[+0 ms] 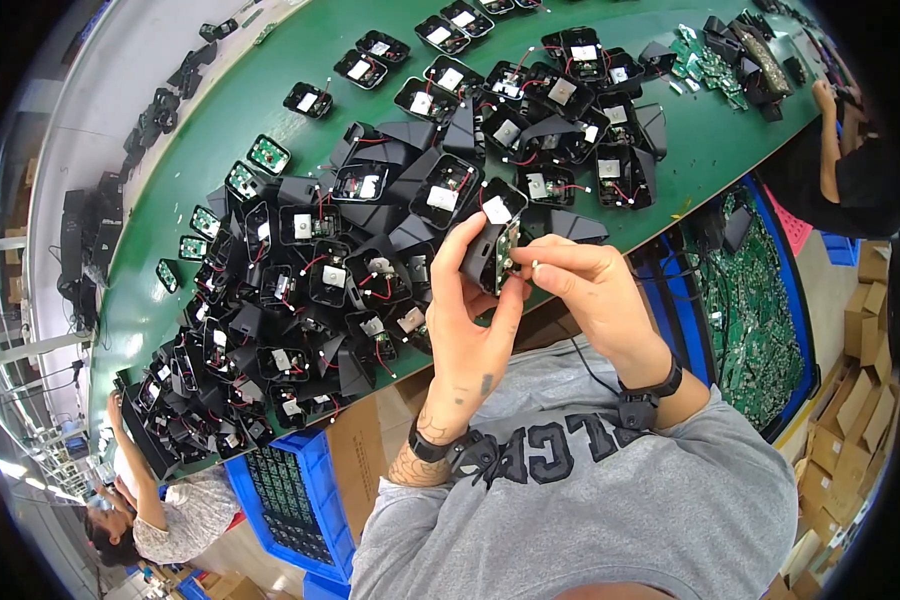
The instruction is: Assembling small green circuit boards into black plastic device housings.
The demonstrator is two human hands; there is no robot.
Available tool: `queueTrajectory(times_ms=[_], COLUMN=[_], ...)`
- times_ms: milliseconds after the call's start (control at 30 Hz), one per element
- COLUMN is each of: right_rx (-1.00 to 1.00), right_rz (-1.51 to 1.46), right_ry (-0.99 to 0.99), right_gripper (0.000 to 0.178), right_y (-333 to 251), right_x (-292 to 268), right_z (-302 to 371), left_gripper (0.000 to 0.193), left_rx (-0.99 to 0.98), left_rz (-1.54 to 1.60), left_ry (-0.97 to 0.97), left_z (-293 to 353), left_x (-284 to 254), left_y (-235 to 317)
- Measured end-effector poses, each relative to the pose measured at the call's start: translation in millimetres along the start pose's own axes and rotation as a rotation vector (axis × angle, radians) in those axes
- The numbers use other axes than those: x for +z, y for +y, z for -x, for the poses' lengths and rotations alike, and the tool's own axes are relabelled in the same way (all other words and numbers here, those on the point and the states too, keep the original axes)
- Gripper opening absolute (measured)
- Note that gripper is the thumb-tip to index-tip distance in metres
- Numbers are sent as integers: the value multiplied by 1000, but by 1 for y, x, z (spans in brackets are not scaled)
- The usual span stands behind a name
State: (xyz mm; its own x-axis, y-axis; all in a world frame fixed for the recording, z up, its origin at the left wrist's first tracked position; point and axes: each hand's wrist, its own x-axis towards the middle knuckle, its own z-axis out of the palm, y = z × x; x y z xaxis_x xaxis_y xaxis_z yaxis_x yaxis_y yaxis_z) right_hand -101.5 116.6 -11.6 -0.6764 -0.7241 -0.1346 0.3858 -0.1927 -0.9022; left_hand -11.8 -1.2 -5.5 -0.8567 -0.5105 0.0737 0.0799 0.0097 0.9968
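Note:
My left hand (pixel 462 318) grips a black plastic housing (pixel 482 252), tilted up in front of my chest with its open side toward my right hand. Inside the housing a green circuit board (pixel 504 262) shows, with a white block (pixel 500 208) at the upper end. Thumb and fingers of my right hand (pixel 595 292) are pinched together at the board's edge. A tiny whitish bit shows at those fingertips, too small to name. Just beyond my hands lie more open black housings (pixel 443 190) with boards, white blocks and red wires.
Piled housings (pixel 320 285) cover much of the green table (pixel 170 160). Loose circuit boards (pixel 705 70) lie at the far right. Blue bins of boards stand below the edge, one (pixel 342 500) left, one (pixel 805 340) right. Co-workers sit at left (pixel 185 515) and right (pixel 850 165); cardboard boxes (pixel 850 430) are stacked rightward.

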Motion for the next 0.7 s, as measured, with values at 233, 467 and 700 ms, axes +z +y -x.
queueTrajectory(times_ms=[233, 467, 700], right_rx=[120, 140, 276], right_rz=[-411, -131, -319], right_ry=[-15, -65, -114], right_gripper=[12, 6, 11], right_y=[2, -8, -4], right_x=[-1, -3, -3], right_z=[-1, -1, -2], left_gripper=[63, 60, 61], left_rx=[90, 336, 286], left_rz=[-146, -228, -176], left_ry=[19, -19, -8], left_z=[1, 0, 2], left_x=[0, -5, -5], left_y=[-2, -12, -14])
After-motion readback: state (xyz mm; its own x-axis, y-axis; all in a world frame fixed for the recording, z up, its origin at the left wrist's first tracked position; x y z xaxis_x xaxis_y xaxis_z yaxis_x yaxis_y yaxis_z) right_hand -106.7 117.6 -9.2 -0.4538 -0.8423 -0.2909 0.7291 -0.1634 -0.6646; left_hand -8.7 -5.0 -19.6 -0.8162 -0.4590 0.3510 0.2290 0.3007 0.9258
